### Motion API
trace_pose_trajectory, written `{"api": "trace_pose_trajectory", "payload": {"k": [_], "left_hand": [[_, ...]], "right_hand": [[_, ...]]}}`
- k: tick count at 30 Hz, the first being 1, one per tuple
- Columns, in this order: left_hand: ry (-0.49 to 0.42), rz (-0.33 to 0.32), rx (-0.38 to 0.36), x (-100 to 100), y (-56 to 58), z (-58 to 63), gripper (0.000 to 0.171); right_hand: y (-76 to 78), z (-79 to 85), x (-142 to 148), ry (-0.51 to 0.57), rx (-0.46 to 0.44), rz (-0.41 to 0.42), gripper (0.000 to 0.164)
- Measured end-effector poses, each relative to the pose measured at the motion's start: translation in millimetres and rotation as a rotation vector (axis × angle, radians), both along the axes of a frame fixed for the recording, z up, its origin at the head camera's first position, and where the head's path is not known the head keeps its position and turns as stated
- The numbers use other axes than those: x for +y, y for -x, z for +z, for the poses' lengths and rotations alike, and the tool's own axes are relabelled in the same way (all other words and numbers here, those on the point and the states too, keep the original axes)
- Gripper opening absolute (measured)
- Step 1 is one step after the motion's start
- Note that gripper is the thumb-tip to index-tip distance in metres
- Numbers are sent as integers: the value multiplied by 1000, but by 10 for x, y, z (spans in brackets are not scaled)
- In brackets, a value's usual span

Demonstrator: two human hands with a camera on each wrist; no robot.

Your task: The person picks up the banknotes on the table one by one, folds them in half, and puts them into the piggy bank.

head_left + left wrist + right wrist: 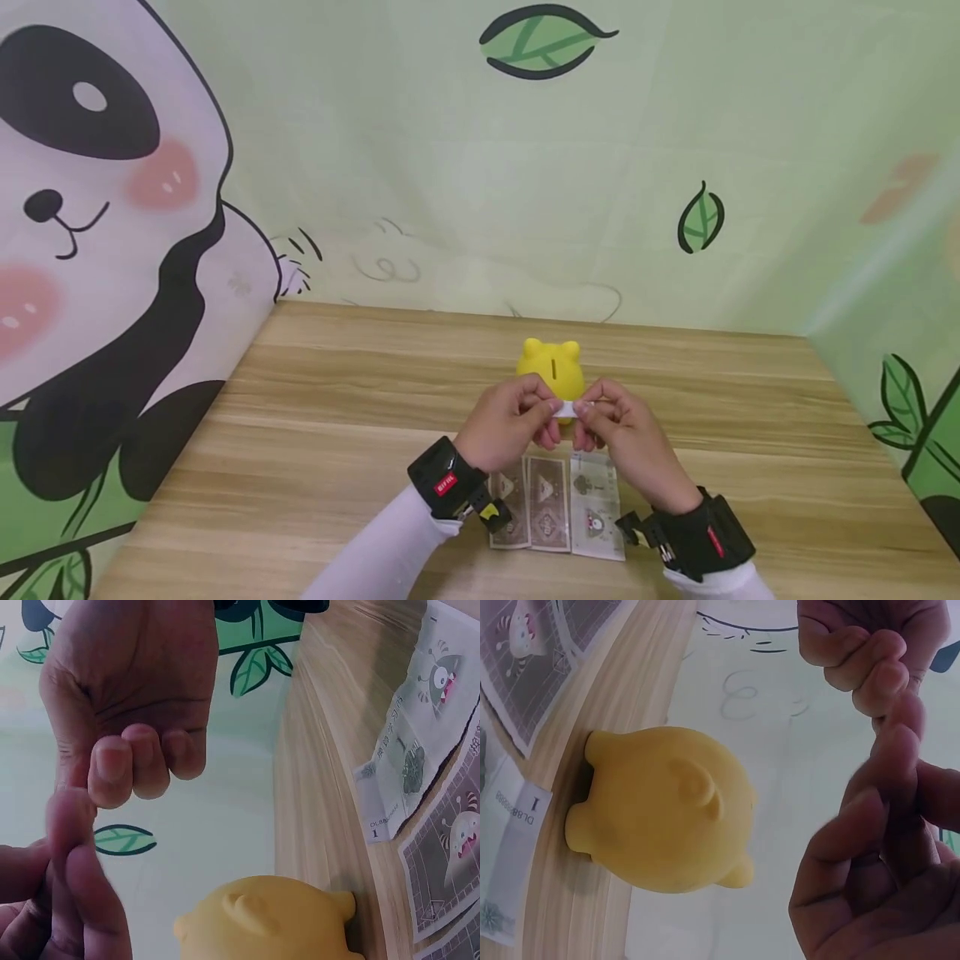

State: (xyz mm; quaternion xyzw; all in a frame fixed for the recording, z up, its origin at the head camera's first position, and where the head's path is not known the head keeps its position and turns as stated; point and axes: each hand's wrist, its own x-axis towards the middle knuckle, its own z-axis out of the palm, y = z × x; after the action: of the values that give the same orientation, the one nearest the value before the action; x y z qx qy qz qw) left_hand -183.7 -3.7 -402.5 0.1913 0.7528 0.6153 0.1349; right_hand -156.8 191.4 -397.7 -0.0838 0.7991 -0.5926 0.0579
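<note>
In the head view, a small white folded strip of paper (567, 409) is stretched between both hands in front of the yellow piggy bank (551, 367). My left hand (510, 421) pinches its left end between thumb and index finger. At the other end, my right hand (630, 433) pinches it the same way. Fingers hide the strip in both wrist views. The piggy bank stands upright behind the hands, its dark coin slot facing up; the right wrist view shows its curly tail (694, 787). Below the hands lie two brownish play banknotes (549, 508) and a paler one (597, 508).
The wood-grain table (337, 400) extends to both sides of the hands. Behind it hangs a green backdrop (420, 167) with leaves and a big panda (90, 217) at the left. Both wrists carry black camera bands (447, 479).
</note>
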Motion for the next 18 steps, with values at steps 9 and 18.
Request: {"api": "trace_pose_trajectory", "payload": {"k": [9, 18], "left_hand": [[8, 23, 5, -36, 19, -13, 12], [1, 2, -12, -36, 44, -37, 13]], "right_hand": [[-9, -19, -4, 5, 5, -103, 22], [1, -6, 10, 20, 42, -92, 22]]}}
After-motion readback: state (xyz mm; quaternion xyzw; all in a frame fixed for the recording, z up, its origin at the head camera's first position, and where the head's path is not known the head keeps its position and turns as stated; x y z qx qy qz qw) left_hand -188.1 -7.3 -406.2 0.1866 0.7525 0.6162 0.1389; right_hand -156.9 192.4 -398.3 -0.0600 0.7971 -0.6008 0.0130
